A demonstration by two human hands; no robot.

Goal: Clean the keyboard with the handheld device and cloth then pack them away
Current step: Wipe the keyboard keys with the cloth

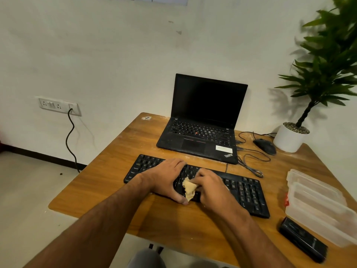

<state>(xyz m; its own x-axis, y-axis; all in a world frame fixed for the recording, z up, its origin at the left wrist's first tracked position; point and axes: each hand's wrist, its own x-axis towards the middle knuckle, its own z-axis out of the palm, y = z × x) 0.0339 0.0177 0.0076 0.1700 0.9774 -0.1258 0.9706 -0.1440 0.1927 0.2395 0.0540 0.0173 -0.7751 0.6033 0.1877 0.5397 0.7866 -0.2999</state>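
Your left hand (166,178) lies flat, fingers straight, steadying the black plastic keyboard (249,192) on the wooden table (108,182). Your right hand (210,186) pinches the crumpled pale-yellow cloth (188,188) mid-keyboard. Hard rubbing could likely snag and lift a keycap.

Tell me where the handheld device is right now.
In the head view the black handheld device lies unheld on the table's near right corner, beside the clear plastic box, right of the keyboard.
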